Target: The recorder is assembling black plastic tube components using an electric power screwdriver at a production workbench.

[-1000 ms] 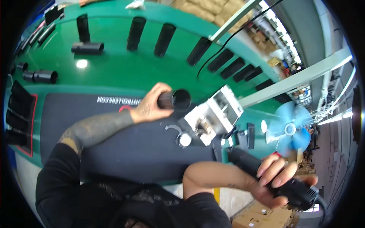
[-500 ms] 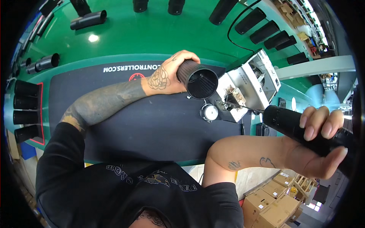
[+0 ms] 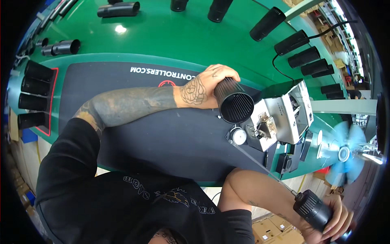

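My left hand (image 3: 211,83) is wrapped round a black ribbed, perforated cylinder (image 3: 235,91). Its open end faces toward me, showing rows of small holes inside. Low on the right, my right hand (image 3: 339,219) grips a black electric screwdriver (image 3: 313,209). A long thin metal bit runs from it up and to the left, its tip appearing beside a small round white-faced part (image 3: 238,136) on the mat; I cannot tell whether they touch. Between the cylinder and the table's right side stands a silver screw feeder (image 3: 280,118), apart from both hands.
Several black cylinders (image 3: 306,57) stand or lie along the green table's (image 3: 170,36) far side, with more in a row (image 3: 34,89) at the left. A dark mat (image 3: 162,134) lies under my arms. A blue-bladed fan (image 3: 343,153) is at the right, cardboard boxes (image 3: 270,229) below.
My right hand has drawn the screwdriver down, its bit leaving the feeder and now pointing up-left. My left hand keeps the cylinder, turned slightly. The whole view has shifted.
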Motion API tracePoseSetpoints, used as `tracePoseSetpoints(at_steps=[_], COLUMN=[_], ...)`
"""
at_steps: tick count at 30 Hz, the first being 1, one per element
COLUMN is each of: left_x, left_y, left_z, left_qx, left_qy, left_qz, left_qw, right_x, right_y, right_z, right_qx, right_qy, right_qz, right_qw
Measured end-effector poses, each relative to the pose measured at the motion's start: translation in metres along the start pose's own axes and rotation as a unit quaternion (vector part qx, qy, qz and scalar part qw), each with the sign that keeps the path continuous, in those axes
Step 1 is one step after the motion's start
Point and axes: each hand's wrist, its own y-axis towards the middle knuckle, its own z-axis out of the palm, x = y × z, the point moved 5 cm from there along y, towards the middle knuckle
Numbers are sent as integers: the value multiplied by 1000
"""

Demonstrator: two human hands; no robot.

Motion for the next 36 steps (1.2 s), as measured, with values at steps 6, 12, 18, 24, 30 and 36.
tracePoseSetpoints(at_steps=[6,12,18,24,30,36], left_x=[-1,-3,1,1,1,4], left_y=[0,1,2,2,2,1], left_z=[2,2,2,0,1,0], left_qx=[-18,-22,-29,-34,-28,-34], left_qy=[-5,18,12,15,16,2], left_qz=[-13,-1,-30,-28,-24,-41], left_qw=[1000,1000,999,999,999,999], right_x=[-19,-67,-91,-91,-98,-109], right_y=[-4,-5,-4,-2,-5,-6], right_z=[20,0,-9,-12,0,10], right_qx=[118,192,123,161,155,217], right_qy=[-230,-173,-189,-169,-175,-161], right_qz=[41,80,85,67,79,68], right_qw=[965,963,971,970,969,960])
